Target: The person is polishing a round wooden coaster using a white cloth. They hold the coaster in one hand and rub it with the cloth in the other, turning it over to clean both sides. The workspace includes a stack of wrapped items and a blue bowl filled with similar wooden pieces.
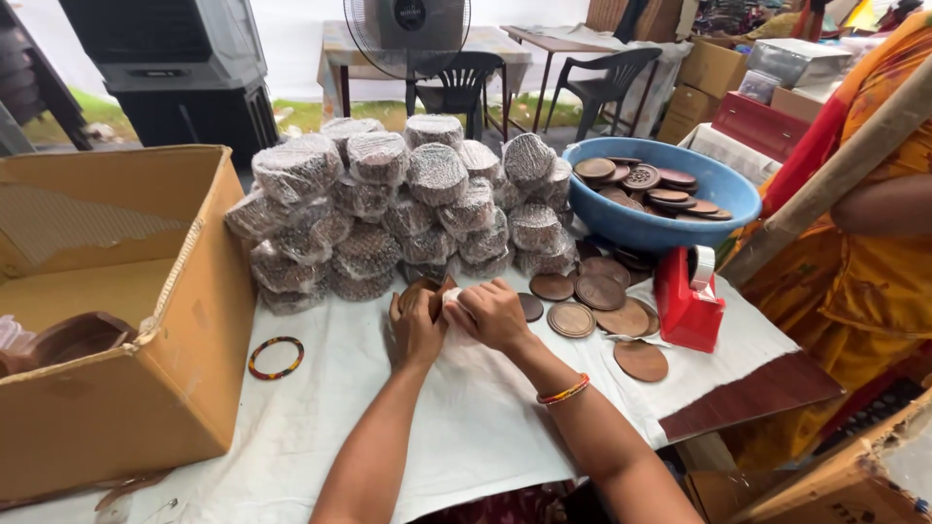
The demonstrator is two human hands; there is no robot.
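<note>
My left hand [416,328] and my right hand [493,312] meet at the middle of the white-covered table [466,427], both closed around a small stack of round brown wooden coasters [423,289] with a bit of white wrap at the fingers. Just behind them stands a pile of wrapped coaster stacks [408,209] in clear netted film. Loose carved wooden coasters [597,301] lie on the cloth to the right of my right hand, which wears a beaded bracelet [563,392] on the wrist.
A large open cardboard box [146,340] sits at the left, a beaded bangle [276,357] beside it. A blue basin [670,228] of coasters and a red tape dispenser [687,296] are at the right. Another person in orange clothing [864,262] stands at the right edge.
</note>
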